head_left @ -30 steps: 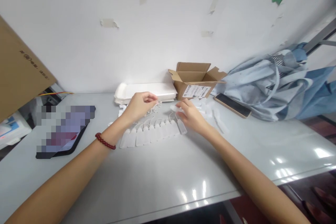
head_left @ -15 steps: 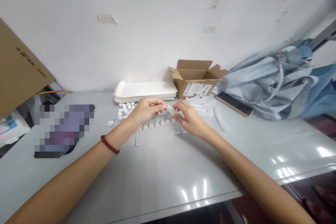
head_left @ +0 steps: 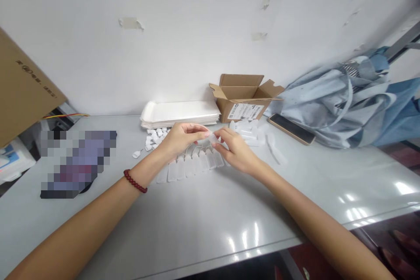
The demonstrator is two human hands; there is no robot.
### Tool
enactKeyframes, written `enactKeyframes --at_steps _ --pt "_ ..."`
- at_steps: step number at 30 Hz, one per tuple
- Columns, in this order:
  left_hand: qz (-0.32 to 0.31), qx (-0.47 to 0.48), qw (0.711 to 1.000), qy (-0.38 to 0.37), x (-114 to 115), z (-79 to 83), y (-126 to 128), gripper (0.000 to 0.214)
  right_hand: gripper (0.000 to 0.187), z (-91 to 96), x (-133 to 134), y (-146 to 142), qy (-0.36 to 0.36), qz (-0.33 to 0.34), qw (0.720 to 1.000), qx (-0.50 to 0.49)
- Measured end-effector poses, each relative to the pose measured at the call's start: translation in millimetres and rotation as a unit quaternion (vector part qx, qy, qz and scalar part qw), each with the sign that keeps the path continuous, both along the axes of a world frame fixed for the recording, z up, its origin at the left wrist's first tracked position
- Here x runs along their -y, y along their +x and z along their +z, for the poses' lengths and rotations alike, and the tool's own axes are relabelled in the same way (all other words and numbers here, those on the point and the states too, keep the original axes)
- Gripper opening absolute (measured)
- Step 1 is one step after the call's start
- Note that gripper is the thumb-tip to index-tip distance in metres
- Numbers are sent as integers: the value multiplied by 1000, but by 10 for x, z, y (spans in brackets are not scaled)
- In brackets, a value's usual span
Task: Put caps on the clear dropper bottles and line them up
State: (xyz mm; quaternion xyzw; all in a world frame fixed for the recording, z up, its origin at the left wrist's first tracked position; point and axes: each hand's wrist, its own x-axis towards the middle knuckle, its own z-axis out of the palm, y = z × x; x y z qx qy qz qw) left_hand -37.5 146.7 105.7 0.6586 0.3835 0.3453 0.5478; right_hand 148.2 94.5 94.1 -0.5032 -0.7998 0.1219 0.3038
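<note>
Over the middle of the table, my left hand [head_left: 183,140] and my right hand [head_left: 236,151] meet fingertip to fingertip. Both are closed in a pinch on a small translucent plastic piece [head_left: 212,138], partly hidden by the fingers. Below them, several translucent flat plastic pieces [head_left: 190,166] lie side by side in a row, with thin cords at their tops. Behind my left wrist sits a cluster of small white pieces [head_left: 151,141], one lying apart. More clear plastic pieces [head_left: 247,130] are heaped beyond my right hand.
A stack of white trays or sleeves [head_left: 180,111] lies against the wall beside an open cardboard box [head_left: 241,107]. To the right are a phone [head_left: 291,129] and a pale blue cloth bag [head_left: 321,100]. A pixelated dark object [head_left: 80,162] lies left. A large cardboard sheet [head_left: 26,87] leans at far left.
My view has shifted slightly, so the scene sits a little further left. Both hands stay together on the translucent piece, with my fingertips slightly moved.
</note>
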Motion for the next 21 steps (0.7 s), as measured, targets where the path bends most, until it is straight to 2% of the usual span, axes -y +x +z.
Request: enactKeyframes --at_steps 8,16,18,21 --pt "0 -18 1000 -1 6 10 0 24 13 -17 1 -9 14 5 1000 -1" --pt "44 -15 999 -20 96 53 55 22 26 -106 12 -36 143 -13 987 74" --pt "54 -12 998 -26 116 48 80 23 23 -105 17 -39 144 -23 986 80" --pt "55 0 998 -34 127 41 108 26 21 -54 28 -32 104 -34 994 24"
